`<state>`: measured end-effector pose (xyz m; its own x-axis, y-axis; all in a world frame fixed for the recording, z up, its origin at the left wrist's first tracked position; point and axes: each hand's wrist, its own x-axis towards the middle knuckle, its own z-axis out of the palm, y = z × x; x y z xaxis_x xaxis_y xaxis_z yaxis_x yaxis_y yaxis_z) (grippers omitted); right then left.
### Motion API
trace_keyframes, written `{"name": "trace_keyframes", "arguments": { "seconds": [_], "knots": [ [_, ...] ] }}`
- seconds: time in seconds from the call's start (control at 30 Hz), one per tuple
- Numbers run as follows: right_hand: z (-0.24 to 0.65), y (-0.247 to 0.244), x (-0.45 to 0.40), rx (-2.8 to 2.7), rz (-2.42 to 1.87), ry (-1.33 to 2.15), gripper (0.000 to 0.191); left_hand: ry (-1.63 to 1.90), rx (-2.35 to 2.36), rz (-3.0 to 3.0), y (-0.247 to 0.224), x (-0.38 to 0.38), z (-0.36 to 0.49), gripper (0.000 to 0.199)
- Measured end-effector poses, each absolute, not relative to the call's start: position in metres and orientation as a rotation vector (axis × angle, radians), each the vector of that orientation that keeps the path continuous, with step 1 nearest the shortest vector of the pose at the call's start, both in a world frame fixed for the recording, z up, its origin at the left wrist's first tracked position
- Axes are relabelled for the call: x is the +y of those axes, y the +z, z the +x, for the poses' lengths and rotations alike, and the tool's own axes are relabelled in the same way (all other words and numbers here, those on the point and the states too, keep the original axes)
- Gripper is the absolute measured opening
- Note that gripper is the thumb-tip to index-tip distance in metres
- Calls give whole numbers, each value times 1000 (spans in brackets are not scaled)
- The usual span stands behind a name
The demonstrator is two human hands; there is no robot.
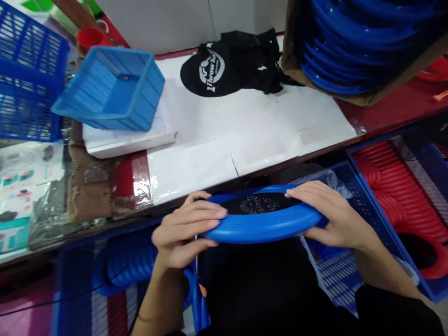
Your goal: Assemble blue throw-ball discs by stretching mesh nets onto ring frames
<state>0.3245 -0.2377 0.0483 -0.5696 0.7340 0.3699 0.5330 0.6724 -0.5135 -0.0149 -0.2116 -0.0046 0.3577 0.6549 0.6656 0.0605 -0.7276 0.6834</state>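
Note:
Both my hands hold a blue flying disc ring (pixel 262 228) in front of my body, below the bench edge. Black fabric (pixel 259 204) with white print fills its middle. My left hand (pixel 189 228) grips the ring's left side, fingers on top and thumb beneath. On the opposite side, my right hand (pixel 332 214) is closed over the rim, its thumb side underneath. The ring is tilted, so I see it nearly edge-on. On the bench ahead lies a pile of black fabric discs (pixel 227 67), the nearest printed "Throw" in white.
A light blue bin (pixel 147 93) stands on a white box at left, beside a dark blue basket (pixel 31 70). At upper right, a cardboard box (pixel 290 56) holds stacked blue rings. Below the bench, crates contain blue rings (pixel 129 261) at left and red rings (pixel 406 186) at right.

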Motion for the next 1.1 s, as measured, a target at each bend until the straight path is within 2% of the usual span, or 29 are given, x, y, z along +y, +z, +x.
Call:
{"name": "trace_keyframes", "arguments": {
  "seconds": [0.07, 0.13, 0.23, 0.33, 0.6, 0.8, 0.9, 0.97, 1.03, 1.1],
  "knots": [
    [333, 45, -235, -2264, -962, 530, 48, 1470, 650, 1964, -14, -210, -30, 38],
    [333, 40, -235, -2244, -949, 516, 43, 1364, 723, 1949, -17, -210, -36, 41],
    [324, 35, -233, -2278, -917, 474, 42, 1097, 822, 2064, -9, -215, -26, 54],
    [312, 35, -231, -2311, -881, 456, 45, 1014, 840, 2235, 5, -217, -8, 63],
    [300, 27, -236, -2239, -948, 408, 37, 1090, 914, 2288, 8, -222, 10, 36],
    [287, 16, -242, -2121, -970, 305, 37, 1252, 1003, 2257, 2, -226, 17, 32],
    [285, 19, -242, -2136, -975, 332, 41, 1223, 925, 2192, 4, -222, 9, 32],
    [289, 24, -241, -2165, -966, 376, 52, 1212, 837, 2115, 2, -220, -2, 36],
    [300, 28, -239, -2172, -969, 440, 67, 1296, 769, 1996, -6, -218, -13, 41],
    [313, 30, -237, -2128, -987, 515, 69, 1466, 726, 1820, -20, -217, -21, 41]
  ]
}}
